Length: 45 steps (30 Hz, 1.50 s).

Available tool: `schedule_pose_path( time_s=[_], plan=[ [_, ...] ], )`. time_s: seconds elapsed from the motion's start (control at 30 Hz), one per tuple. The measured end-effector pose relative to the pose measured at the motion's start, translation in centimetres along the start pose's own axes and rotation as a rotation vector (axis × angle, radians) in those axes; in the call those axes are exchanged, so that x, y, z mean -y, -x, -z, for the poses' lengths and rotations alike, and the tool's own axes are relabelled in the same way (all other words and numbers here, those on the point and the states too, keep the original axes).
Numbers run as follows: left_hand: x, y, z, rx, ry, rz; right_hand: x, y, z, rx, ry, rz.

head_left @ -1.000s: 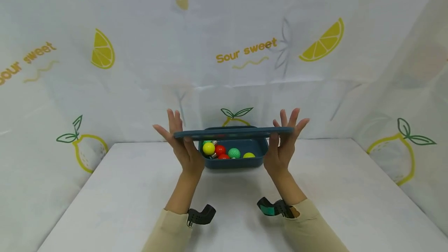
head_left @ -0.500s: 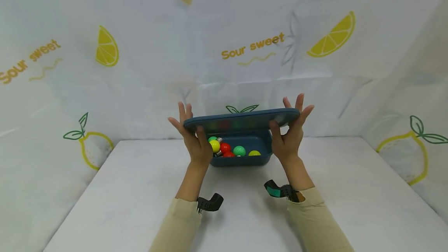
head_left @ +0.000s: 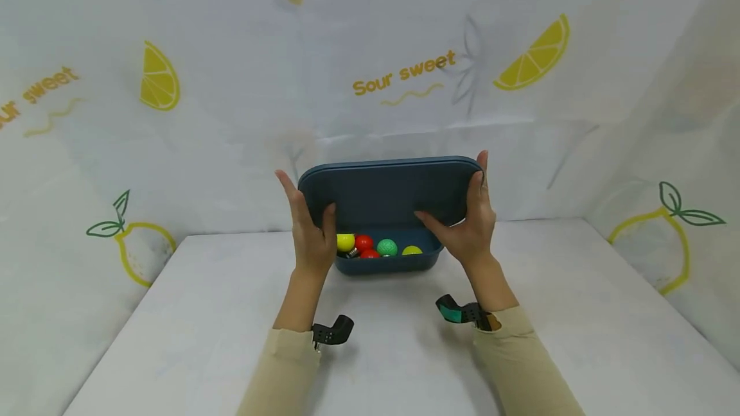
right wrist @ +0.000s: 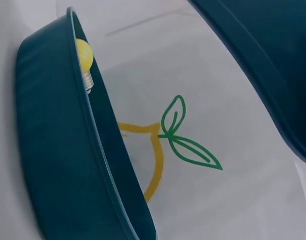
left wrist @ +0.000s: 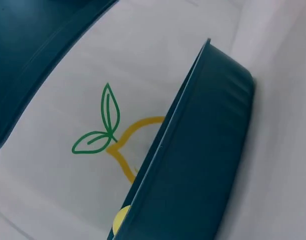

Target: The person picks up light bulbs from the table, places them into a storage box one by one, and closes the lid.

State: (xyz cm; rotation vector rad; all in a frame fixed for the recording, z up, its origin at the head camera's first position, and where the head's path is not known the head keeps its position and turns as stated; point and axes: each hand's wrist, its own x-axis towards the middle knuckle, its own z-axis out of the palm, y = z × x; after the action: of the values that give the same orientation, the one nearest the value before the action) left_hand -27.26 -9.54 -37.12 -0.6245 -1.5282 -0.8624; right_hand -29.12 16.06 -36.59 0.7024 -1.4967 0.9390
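A dark blue lid [head_left: 381, 191] stands tilted on edge above the box, its broad face toward me. My left hand [head_left: 312, 239] grips its left end, with the thumb on the near face. My right hand [head_left: 471, 230] holds the right end, its thumb laid across the near face. Below is the matching dark blue box [head_left: 387, 266], uncovered on the table. It holds a red ball-like piece [head_left: 363, 242], a green textured one [head_left: 387, 248] and yellow ones. In the right wrist view, a yellow bulb [right wrist: 84, 55] with a screw base leans inside the box.
The white-covered table [head_left: 231, 326] extends on both sides and in front of the box. Behind it hangs a pale cloth [head_left: 248, 114] printed with lemons and lettering. Black straps with small devices [head_left: 333, 330] sit on both wrists.
The lid has swung up from nearly edge-on to a steep tilt, so its broad face now shows. Both hands rose slightly and turned with it. The box has stayed in place.
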Motion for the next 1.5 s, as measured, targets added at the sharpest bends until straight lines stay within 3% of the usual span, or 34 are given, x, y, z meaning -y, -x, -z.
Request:
schedule_pose_path(
  time_s=[0.13,0.27,0.37,0.6,0.73,0.87,0.97,1.33,1.5],
  plan=[
    [0.2,0.1,0.0,0.027,-0.041,-0.029,-0.1,-0.2,0.2,0.039,0.038,-0.022],
    [0.5,0.7,-0.1,0.037,-0.153,-0.04,-0.2,-0.1,0.4,0.12,0.107,-0.053],
    [0.8,1.1,-0.1,0.055,-0.182,-0.036,-0.2,-0.1,0.7,0.192,0.188,-0.058],
    [1.3,1.1,0.4,0.249,-0.117,0.025,-0.9,0.2,1.4,0.323,0.287,-0.06],
    [1.4,1.3,0.4,0.339,-0.155,0.084,-1.3,0.7,1.7,0.442,0.304,-0.157],
    [1.6,1.7,0.4,0.389,-0.2,0.13,-1.4,1.2,1.7,0.593,0.327,-0.298],
    [1.8,2.4,0.4,0.414,-0.217,0.16,-1.5,1.7,1.4,0.662,0.344,-0.364],
    [3.2,5.4,0.7,0.518,-0.267,0.219,-2.3,3.9,1.3,0.804,0.331,-0.492],
    [3.6,6.3,0.7,0.545,-0.269,0.247,-2.9,4.9,1.3,0.785,0.296,-0.48]
  ],
)
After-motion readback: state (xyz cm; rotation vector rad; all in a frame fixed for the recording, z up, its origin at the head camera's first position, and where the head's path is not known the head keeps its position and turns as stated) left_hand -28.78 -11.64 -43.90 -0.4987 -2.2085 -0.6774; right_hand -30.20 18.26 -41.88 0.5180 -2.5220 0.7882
